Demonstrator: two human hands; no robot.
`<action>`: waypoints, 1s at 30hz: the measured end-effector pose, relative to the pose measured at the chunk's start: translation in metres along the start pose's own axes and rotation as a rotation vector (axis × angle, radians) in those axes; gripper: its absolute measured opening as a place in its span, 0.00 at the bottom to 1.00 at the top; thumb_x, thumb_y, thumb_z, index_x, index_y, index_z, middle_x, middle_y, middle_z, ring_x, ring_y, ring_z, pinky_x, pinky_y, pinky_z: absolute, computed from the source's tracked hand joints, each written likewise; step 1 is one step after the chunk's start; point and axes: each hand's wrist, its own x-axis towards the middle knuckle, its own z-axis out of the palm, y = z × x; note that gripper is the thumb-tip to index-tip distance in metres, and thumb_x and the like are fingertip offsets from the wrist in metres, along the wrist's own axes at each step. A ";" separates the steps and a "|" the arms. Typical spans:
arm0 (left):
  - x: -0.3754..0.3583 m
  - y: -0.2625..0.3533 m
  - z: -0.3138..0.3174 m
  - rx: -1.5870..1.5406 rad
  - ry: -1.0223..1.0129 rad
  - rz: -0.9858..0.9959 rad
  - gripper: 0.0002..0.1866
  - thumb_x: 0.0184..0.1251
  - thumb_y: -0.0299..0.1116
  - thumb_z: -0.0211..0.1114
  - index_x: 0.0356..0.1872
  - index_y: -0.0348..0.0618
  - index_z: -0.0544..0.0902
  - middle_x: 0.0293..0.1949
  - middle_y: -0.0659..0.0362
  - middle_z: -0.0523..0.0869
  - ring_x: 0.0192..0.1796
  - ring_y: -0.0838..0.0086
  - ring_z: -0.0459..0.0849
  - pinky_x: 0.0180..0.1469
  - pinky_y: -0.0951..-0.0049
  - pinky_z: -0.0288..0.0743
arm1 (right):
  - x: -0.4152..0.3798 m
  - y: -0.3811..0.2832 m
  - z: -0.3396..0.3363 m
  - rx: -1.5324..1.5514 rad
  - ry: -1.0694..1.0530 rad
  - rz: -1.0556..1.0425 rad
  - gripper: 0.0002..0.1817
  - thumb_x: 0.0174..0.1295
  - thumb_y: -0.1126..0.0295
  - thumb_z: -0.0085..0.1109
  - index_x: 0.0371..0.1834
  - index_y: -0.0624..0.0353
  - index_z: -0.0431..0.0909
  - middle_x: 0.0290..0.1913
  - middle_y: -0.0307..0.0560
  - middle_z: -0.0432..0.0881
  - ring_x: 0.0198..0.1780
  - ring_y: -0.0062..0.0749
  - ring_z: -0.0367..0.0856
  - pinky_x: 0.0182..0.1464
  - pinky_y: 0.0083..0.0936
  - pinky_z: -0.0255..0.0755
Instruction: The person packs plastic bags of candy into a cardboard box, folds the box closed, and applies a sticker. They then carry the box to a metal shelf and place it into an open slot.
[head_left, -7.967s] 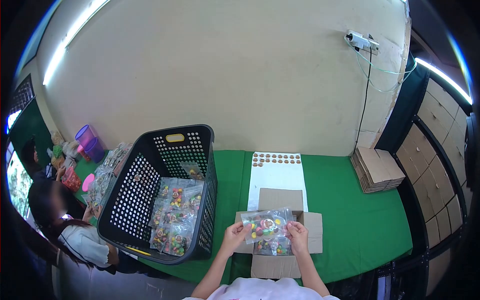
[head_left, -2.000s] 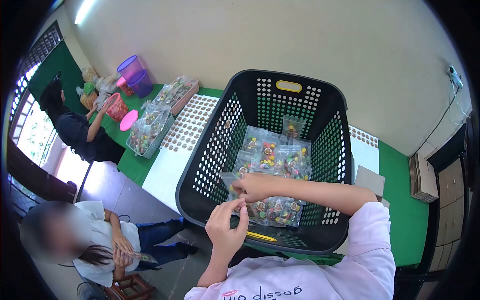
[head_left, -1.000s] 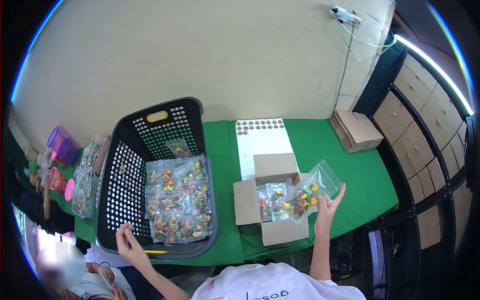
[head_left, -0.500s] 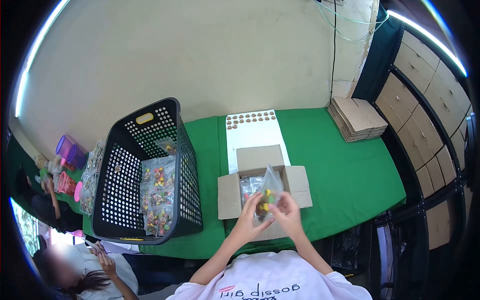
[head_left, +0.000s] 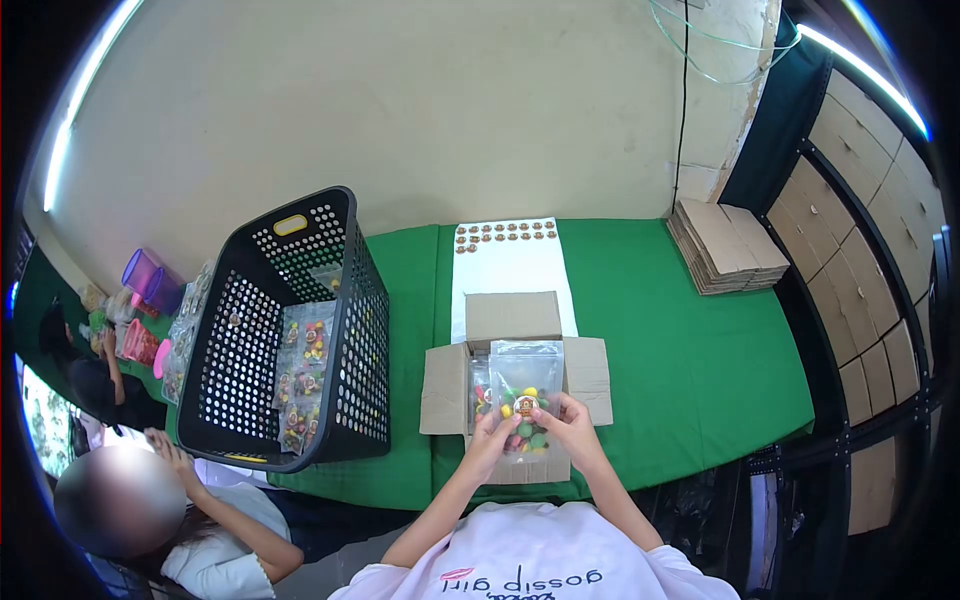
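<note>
Between my two hands is a clear plastic pouch of colourful candies (head_left: pixel 526 375), its front facing up with a round brown sticker near its middle. My left hand (head_left: pixel 490 440) grips the pouch's lower left side, and my right hand (head_left: pixel 573 428) pinches the right side by the sticker. Both are closed on it. The pouch is over an open cardboard box (head_left: pixel 512 315) with its flaps spread out. Part of another candy pouch (head_left: pixel 480 385) shows inside the box, left of the held one; the rest of the inside is hidden.
Left of the box, a black perforated basket (head_left: pixel 362 350) holds several candy pouches (head_left: pixel 305 375). A white sticker sheet (head_left: pixel 505 275) lies behind the box on the green cloth (head_left: pixel 670 340). Flattened cardboard boxes (head_left: pixel 725 245) are stacked at the back right. A person (head_left: pixel 235 525) sits at the lower left.
The pouch has turned from edge-on and tilted to flat, with its sticker showing. My right hand has moved from the pouch's top area to its side. The seated person has leaned nearer.
</note>
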 end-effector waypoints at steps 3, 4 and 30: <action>0.007 0.002 0.005 0.053 0.013 0.035 0.13 0.64 0.38 0.62 0.43 0.41 0.77 0.26 0.69 0.76 0.23 0.89 0.70 0.24 0.86 0.66 | 0.008 0.002 -0.002 0.037 0.012 -0.008 0.11 0.59 0.70 0.60 0.42 0.63 0.76 0.36 0.39 0.81 0.37 0.17 0.77 0.40 0.17 0.71; 0.012 0.001 0.004 0.093 0.000 0.072 0.13 0.63 0.38 0.62 0.43 0.40 0.77 0.25 0.68 0.76 0.22 0.88 0.71 0.23 0.87 0.66 | 0.011 0.005 -0.003 0.043 0.018 -0.020 0.11 0.59 0.70 0.60 0.41 0.64 0.76 0.36 0.40 0.81 0.36 0.18 0.78 0.40 0.17 0.71; 0.043 -0.006 0.002 0.165 0.028 0.167 0.12 0.63 0.37 0.62 0.36 0.37 0.82 0.23 0.64 0.80 0.20 0.86 0.75 0.20 0.84 0.66 | 0.032 0.016 0.001 0.010 0.200 -0.201 0.08 0.60 0.72 0.57 0.39 0.65 0.74 0.32 0.39 0.78 0.33 0.16 0.76 0.36 0.13 0.70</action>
